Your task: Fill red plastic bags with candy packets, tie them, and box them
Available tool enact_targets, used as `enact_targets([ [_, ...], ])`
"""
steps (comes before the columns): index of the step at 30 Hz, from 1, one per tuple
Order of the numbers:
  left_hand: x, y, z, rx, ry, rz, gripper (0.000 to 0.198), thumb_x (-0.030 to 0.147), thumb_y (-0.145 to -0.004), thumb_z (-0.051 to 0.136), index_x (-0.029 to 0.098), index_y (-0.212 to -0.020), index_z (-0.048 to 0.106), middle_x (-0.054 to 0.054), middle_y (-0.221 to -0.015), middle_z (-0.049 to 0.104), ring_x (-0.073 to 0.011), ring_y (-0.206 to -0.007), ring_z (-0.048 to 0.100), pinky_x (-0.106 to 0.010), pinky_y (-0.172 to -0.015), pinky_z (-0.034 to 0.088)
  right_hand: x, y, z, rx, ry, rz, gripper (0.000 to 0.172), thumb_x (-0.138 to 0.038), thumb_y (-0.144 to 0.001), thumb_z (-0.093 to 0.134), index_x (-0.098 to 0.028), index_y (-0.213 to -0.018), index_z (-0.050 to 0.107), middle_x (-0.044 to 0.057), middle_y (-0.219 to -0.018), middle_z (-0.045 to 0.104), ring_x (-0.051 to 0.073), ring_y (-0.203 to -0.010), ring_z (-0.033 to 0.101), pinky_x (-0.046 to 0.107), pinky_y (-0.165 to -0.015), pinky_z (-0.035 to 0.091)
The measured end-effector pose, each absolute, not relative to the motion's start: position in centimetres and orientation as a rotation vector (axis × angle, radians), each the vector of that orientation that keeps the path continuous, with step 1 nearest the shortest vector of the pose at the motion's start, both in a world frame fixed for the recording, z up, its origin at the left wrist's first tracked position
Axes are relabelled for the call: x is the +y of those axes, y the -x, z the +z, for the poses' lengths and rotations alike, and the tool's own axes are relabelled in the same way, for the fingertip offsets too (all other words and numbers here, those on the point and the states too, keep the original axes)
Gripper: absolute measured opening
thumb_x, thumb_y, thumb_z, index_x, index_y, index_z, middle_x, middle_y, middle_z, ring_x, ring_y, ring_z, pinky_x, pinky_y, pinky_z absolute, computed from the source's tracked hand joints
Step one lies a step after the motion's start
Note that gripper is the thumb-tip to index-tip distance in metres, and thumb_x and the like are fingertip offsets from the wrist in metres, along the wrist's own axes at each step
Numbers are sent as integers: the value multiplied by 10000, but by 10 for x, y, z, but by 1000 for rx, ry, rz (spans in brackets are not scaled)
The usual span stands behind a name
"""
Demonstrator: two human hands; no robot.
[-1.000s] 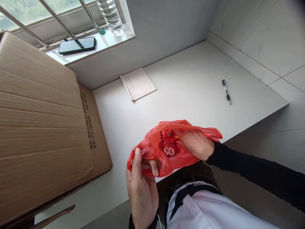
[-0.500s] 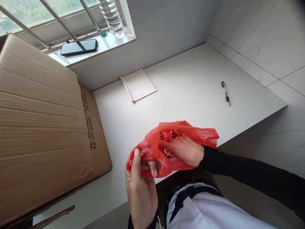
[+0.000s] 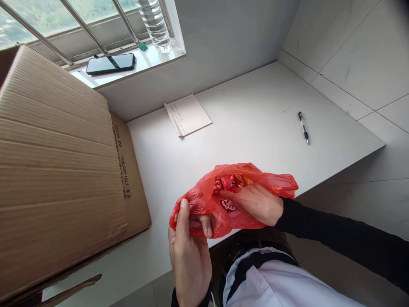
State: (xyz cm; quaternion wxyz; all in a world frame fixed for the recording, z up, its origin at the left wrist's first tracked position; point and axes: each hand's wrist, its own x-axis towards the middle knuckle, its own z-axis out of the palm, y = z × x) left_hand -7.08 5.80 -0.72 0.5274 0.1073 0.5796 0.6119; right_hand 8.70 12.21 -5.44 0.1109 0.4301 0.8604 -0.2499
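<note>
A red plastic bag (image 3: 204, 198) lies at the near edge of the white table (image 3: 255, 119). Its mouth is held apart and small red wrapped packets (image 3: 230, 183) show inside. My left hand (image 3: 190, 247) is closed on the bag's left rim, thumb on top and fingers curled under the plastic. My right hand (image 3: 255, 204) reaches into the bag's mouth from the right, in a black sleeve. Its fingers lie on the packets and are partly hidden by the plastic, so I cannot see whether they hold one.
A large cardboard box (image 3: 60, 170) fills the table's left side. A paper notepad (image 3: 188, 114) lies at the back and a pen (image 3: 303, 127) at the right. On the window sill are a black phone (image 3: 110, 63) and a clear water bottle (image 3: 155, 23).
My right hand has slid further left and deeper into the bag's mouth. My left hand keeps the same hold on the rim.
</note>
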Motion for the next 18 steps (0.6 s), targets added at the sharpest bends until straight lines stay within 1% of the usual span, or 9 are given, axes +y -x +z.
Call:
enact_targets([
  [3, 57, 69, -9, 1357, -271, 1453, 444, 399, -933, 681, 196, -568, 529, 31, -482, 469, -94, -484, 383, -188, -543, 449, 118, -92, -57, 2444, -1214, -686, 291, -156, -1020, 428, -238, -1198, 643, 34, -790, 708, 221, -679, 621, 329, -603, 351],
  [7, 58, 67, -10, 1335, -278, 1429, 429, 384, -958, 643, 196, -591, 527, 31, -496, 475, -92, -478, 369, -198, -554, 449, 117, -88, -64, 2539, -1186, -789, 241, -146, -1011, 456, -230, -1135, 645, 29, -836, 717, 213, -744, 638, 316, -630, 377],
  [10, 58, 67, -9, 1336, -283, 1436, 437, 380, -966, 631, 194, -585, 528, 30, -496, 467, -93, -487, 374, -196, -565, 450, 118, -83, -65, 2518, -1253, -754, 226, -156, -1006, 473, -231, -1145, 635, 36, -881, 730, 213, -762, 648, 321, -632, 373],
  [12, 58, 68, -9, 1339, -276, 1438, 437, 387, -959, 641, 197, -582, 527, 31, -495, 463, -95, -488, 378, -200, -566, 454, 117, -84, -63, 2446, -1277, -693, 251, -165, -1010, 464, -222, -1197, 621, 46, -853, 732, 232, -744, 654, 339, -612, 351],
  [14, 58, 69, -9, 1335, -274, 1437, 430, 389, -948, 654, 198, -585, 529, 33, -494, 463, -94, -481, 379, -205, -569, 459, 115, -89, -60, 2405, -1276, -674, 275, -144, -1003, 451, -219, -1205, 621, 47, -825, 727, 241, -731, 657, 344, -605, 349],
  [15, 59, 69, -9, 1330, -275, 1435, 427, 389, -947, 657, 198, -586, 532, 34, -493, 463, -93, -478, 378, -206, -572, 461, 114, -91, -59, 2413, -1273, -686, 292, -129, -995, 452, -231, -1207, 625, 45, -845, 729, 241, -749, 662, 341, -617, 365],
  [18, 60, 68, -11, 1311, -277, 1424, 427, 386, -956, 645, 197, -587, 541, 34, -483, 464, -92, -473, 375, -205, -578, 462, 110, -95, -57, 2477, -1261, -762, 405, -104, -985, 452, -318, -1291, 611, 29, -1011, 741, 231, -868, 681, 332, -712, 433],
])
